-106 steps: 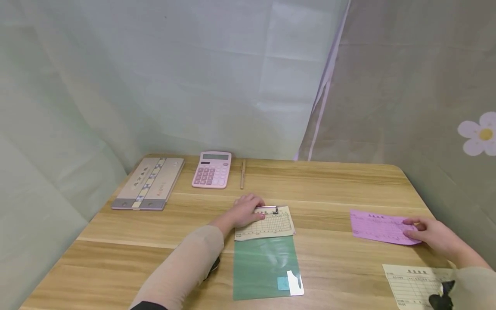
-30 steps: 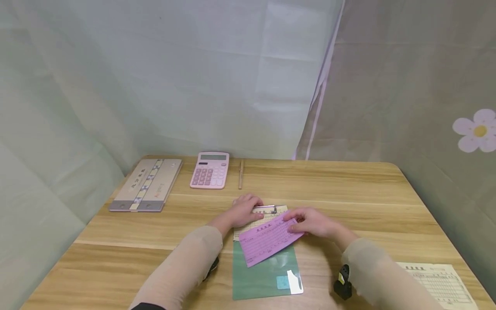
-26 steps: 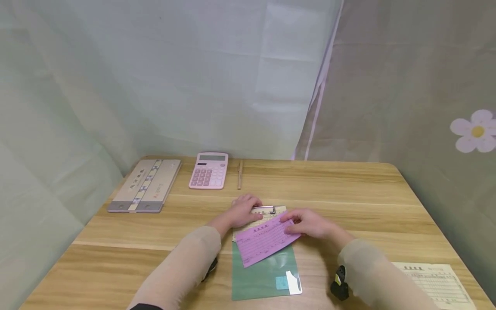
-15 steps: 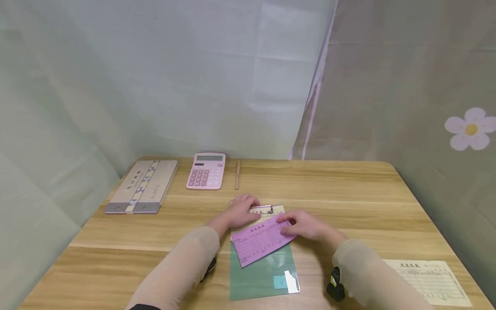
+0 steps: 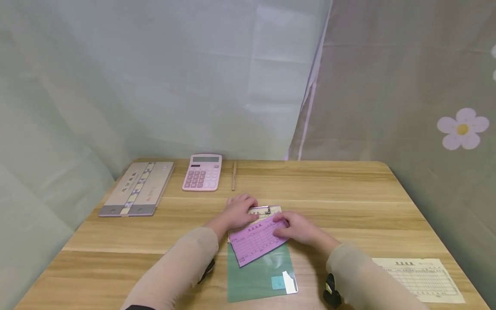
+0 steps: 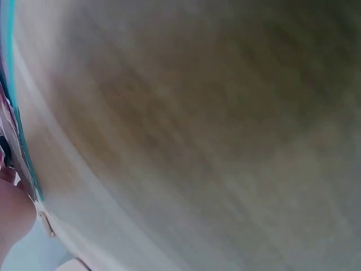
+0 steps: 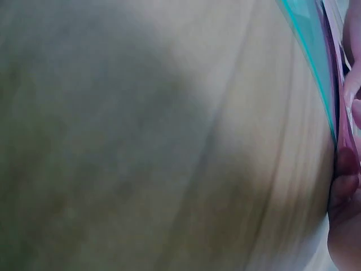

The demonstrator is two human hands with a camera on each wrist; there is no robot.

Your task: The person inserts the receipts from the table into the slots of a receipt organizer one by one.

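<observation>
In the head view, a transparent green clipboard lies flat at the middle of the table, a metal wire clip at its far end. Printed cream slips sit at that end, mostly covered. My left hand grips the clip end, its thumb over the paper. Between thumb and fingers, my right hand pinches the right end of a purple printed slip, which lies tilted over the cream slips. The right wrist view catches the right-hand fingers at the paper's edge; the left wrist view shows mostly table.
A cream printed slip lies at the front right, partly under the right sleeve. Along the back stand a pink calculator, a pen and a flat grey-beige folder. Curtains hang behind the table.
The right hand has carried the purple slip from the table's right side onto the clipboard, then shifted it slightly. The left hand has stayed at the clip. The head view has turned a little right.
</observation>
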